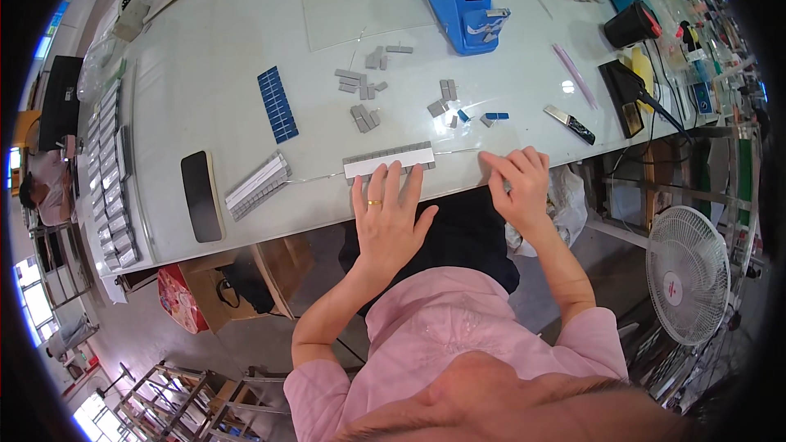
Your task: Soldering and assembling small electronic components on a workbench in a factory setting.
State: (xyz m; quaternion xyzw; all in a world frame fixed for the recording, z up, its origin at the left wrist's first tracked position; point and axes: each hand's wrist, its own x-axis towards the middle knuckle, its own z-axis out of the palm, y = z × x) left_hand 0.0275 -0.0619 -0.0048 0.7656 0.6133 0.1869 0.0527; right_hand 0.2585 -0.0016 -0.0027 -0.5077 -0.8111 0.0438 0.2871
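My left hand lies flat with fingers spread, its fingertips pressing a white strip edged with grey segments near the table's front edge. A gold-coloured ring is on one finger. A thin silver wire runs rightward from this strip. At the wire's far end, my right hand rests its stretched index fingertip; the thumb stands apart and the other fingers are bent. Another thin wire joins the strip's left end to a similar grey-and-white strip, which lies slanted.
Small grey pieces lie scattered behind the strips. A blue gridded panel, a phone and rows of grey strips lie leftward. A blue tape dispenser stands behind; a utility knife lies right. A fan stands beyond the edge.
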